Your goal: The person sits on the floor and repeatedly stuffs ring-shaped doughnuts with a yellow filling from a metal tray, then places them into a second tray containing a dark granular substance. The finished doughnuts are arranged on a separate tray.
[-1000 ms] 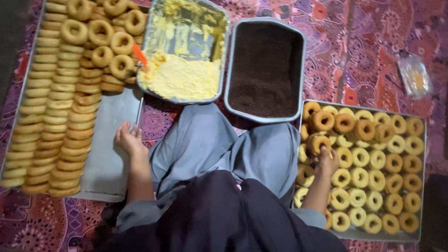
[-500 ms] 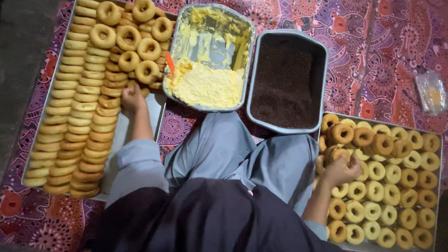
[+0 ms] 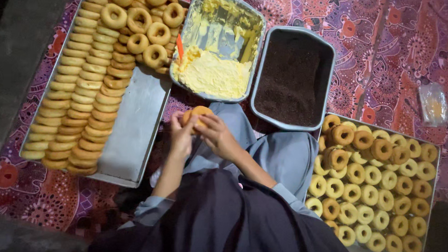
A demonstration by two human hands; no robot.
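My left hand (image 3: 181, 134) and my right hand (image 3: 215, 133) meet over my lap, both closed on one golden-brown doughnut (image 3: 196, 113). Just beyond them sits a metal pan of yellow cream (image 3: 213, 73) with an orange-handled tool (image 3: 179, 46) stuck in it. Right of that stands a pan of dark brown crumbs (image 3: 294, 79). A steel tray (image 3: 134, 128) at my left carries rows and a pile of plain doughnuts (image 3: 94, 77). Another tray (image 3: 430, 198) at my right is filled with ring doughnuts (image 3: 376, 186), some pale, some browner.
Everything rests on a patterned red and purple mat (image 3: 385, 57). A small clear plastic bag (image 3: 433, 103) lies at the far right. My knees in grey-blue trousers (image 3: 287, 155) fill the space between the trays. A grey floor strip (image 3: 18, 39) runs along the left.
My left hand reached up to the pile on the left tray, then came back with a doughnut. My right hand left the right tray and joined it at the middle.
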